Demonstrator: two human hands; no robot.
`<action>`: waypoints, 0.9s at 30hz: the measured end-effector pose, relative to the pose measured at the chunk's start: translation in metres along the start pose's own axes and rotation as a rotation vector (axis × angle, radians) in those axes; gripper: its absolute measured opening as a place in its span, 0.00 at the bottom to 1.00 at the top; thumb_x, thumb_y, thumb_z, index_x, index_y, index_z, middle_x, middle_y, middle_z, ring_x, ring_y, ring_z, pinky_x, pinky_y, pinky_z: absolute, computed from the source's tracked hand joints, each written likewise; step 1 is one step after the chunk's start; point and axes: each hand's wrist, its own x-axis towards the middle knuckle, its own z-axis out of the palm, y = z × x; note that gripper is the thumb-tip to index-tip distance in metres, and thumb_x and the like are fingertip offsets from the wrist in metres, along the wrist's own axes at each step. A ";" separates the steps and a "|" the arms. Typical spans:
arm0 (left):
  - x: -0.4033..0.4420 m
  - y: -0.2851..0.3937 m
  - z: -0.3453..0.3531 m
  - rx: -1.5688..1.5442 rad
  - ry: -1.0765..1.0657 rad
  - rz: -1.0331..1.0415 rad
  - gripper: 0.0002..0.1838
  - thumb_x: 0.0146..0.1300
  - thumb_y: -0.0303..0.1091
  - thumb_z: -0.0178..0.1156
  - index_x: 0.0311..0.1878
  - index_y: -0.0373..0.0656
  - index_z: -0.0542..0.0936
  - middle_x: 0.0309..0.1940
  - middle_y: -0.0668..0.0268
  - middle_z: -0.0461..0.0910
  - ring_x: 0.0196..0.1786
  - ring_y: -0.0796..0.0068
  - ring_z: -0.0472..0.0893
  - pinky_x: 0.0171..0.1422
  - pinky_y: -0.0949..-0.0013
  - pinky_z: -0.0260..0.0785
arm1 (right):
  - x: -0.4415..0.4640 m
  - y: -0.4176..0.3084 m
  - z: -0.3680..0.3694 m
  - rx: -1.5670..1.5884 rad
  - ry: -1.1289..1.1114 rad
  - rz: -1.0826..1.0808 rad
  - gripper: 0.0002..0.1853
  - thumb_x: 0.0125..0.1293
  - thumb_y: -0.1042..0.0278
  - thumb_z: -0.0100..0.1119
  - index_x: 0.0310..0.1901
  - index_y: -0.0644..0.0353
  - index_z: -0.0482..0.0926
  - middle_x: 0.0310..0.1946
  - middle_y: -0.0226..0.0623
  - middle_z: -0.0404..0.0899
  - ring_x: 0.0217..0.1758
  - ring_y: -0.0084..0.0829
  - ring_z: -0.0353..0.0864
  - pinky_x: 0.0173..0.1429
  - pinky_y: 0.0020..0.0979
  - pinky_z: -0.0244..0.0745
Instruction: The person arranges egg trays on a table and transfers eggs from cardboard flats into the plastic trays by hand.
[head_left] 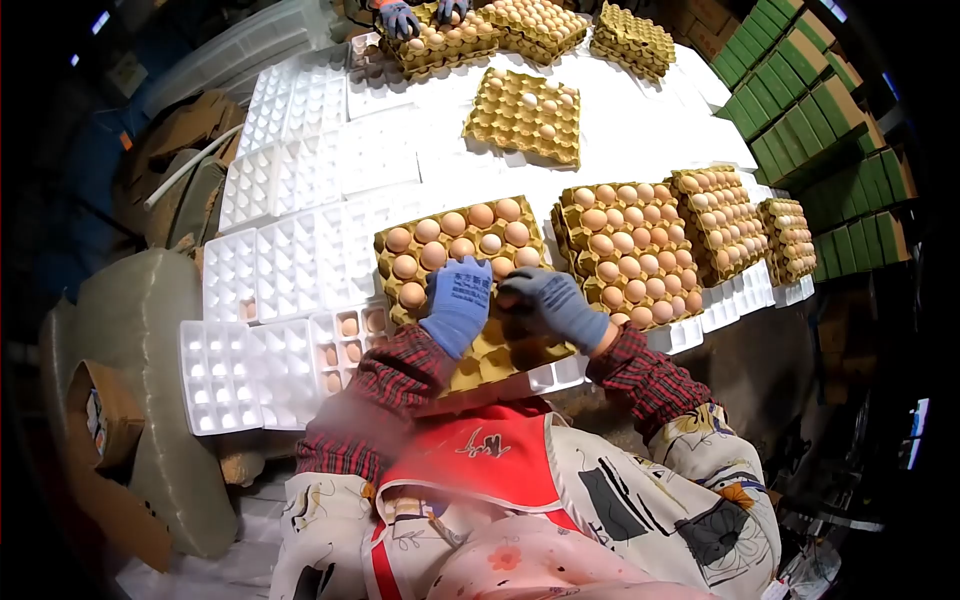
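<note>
Both my hands wear blue-grey gloves and are over a yellow pulp egg tray (pixel 478 375) right in front of me. Brown eggs (pixel 452 223) fill its far rows, while its near cups are bare. My left hand (pixel 460 303) bends down over the middle of the tray, fingers curled and mostly hidden beneath it. Close beside it, my right hand (pixel 562 303) has its fingers curled inward; shadow hides what they close on. At the left, partly behind my sleeve, a white foam egg tray (pixel 322 322) holds several eggs.
Full egg stacks (pixel 640 256) stand to the right. A yellow tray (pixel 505 112) with a few eggs lies farther back. White foam trays (pixel 225 370) cover the left side. A co-worker's gloved hands (pixel 400 18) touch eggs at the far edge. Green cartons (pixel 800 110) are piled at the right.
</note>
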 end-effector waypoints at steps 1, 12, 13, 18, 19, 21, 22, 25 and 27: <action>0.001 -0.004 -0.012 -0.101 0.030 0.012 0.11 0.61 0.36 0.61 0.45 0.46 0.78 0.35 0.60 0.80 0.39 0.59 0.83 0.39 0.56 0.74 | -0.001 0.008 -0.006 0.317 0.056 0.111 0.19 0.58 0.68 0.69 0.52 0.53 0.82 0.44 0.31 0.83 0.40 0.35 0.84 0.44 0.31 0.79; -0.050 -0.096 -0.036 -0.334 0.048 -0.055 0.24 0.58 0.40 0.69 0.58 0.47 0.79 0.58 0.59 0.75 0.57 0.61 0.78 0.52 0.63 0.79 | 0.046 -0.009 -0.003 -0.554 -0.002 0.041 0.16 0.59 0.70 0.59 0.50 0.53 0.79 0.59 0.40 0.70 0.50 0.46 0.76 0.47 0.42 0.78; -0.053 -0.072 -0.036 0.041 -0.047 -0.204 0.21 0.56 0.39 0.69 0.54 0.48 0.81 0.56 0.59 0.74 0.55 0.59 0.78 0.50 0.61 0.78 | 0.048 -0.008 0.001 -0.550 -0.001 0.035 0.15 0.59 0.69 0.59 0.50 0.53 0.79 0.60 0.40 0.70 0.51 0.47 0.76 0.47 0.42 0.78; -0.056 -0.060 -0.014 0.061 0.110 -0.339 0.17 0.53 0.38 0.68 0.47 0.49 0.80 0.52 0.59 0.72 0.51 0.55 0.77 0.46 0.56 0.77 | 0.053 -0.006 -0.008 -0.428 -0.026 0.078 0.17 0.54 0.69 0.67 0.47 0.51 0.81 0.59 0.42 0.73 0.53 0.49 0.77 0.50 0.43 0.78; -0.064 -0.066 -0.022 -0.111 0.185 -0.316 0.18 0.52 0.39 0.69 0.47 0.50 0.80 0.52 0.58 0.72 0.51 0.54 0.77 0.46 0.56 0.77 | 0.055 -0.010 -0.013 -0.359 0.020 0.107 0.18 0.52 0.68 0.70 0.47 0.51 0.81 0.58 0.43 0.74 0.53 0.49 0.78 0.51 0.43 0.78; -0.091 -0.089 -0.024 -0.684 0.406 -0.346 0.23 0.51 0.41 0.74 0.51 0.51 0.81 0.52 0.57 0.75 0.49 0.53 0.80 0.51 0.56 0.76 | 0.062 -0.013 -0.012 -0.040 0.157 0.269 0.22 0.53 0.68 0.74 0.51 0.54 0.81 0.61 0.48 0.73 0.55 0.49 0.80 0.56 0.42 0.78; -0.110 -0.106 -0.021 -0.639 0.447 -0.428 0.23 0.51 0.41 0.74 0.52 0.50 0.82 0.52 0.58 0.75 0.49 0.54 0.80 0.52 0.56 0.76 | 0.074 -0.030 -0.010 0.023 0.196 0.206 0.22 0.53 0.68 0.74 0.51 0.55 0.81 0.61 0.49 0.73 0.56 0.48 0.80 0.57 0.41 0.79; -0.172 -0.175 -0.012 -0.470 0.358 -0.736 0.23 0.51 0.40 0.74 0.51 0.48 0.82 0.52 0.59 0.75 0.49 0.56 0.81 0.52 0.57 0.77 | 0.129 -0.106 0.040 0.216 0.131 -0.067 0.22 0.53 0.68 0.74 0.51 0.57 0.81 0.62 0.53 0.73 0.57 0.50 0.80 0.58 0.43 0.79; -0.199 -0.228 0.012 -0.182 0.264 -0.884 0.22 0.52 0.45 0.71 0.50 0.47 0.82 0.56 0.57 0.73 0.52 0.54 0.80 0.52 0.55 0.76 | 0.160 -0.149 0.097 0.110 -0.090 -0.212 0.19 0.56 0.64 0.71 0.49 0.56 0.82 0.56 0.54 0.75 0.51 0.53 0.82 0.55 0.44 0.80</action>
